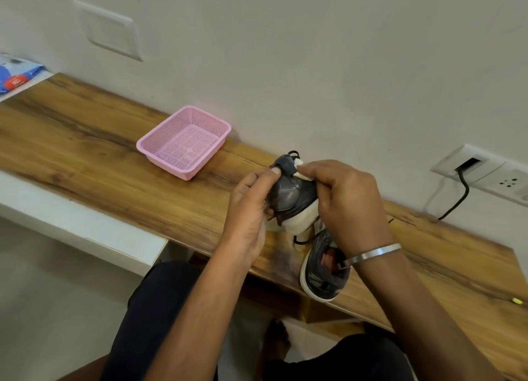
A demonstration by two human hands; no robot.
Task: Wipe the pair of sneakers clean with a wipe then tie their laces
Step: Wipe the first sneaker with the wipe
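The left hand (251, 206) grips the small dark grey sneaker with a white sole (291, 192), held up above the wooden tabletop (114, 158). The right hand (345, 198) pinches a white wipe (300, 168) against its heel collar. To wipe well, the left hand should brace the shoe firmly while the wipe rubs in short strokes, turning it to reach each side. The second matching sneaker (323, 269) lies under the right wrist, laces loose.

Pink mesh basket (184, 142); dark grey sneakers (294, 192) (white soles).
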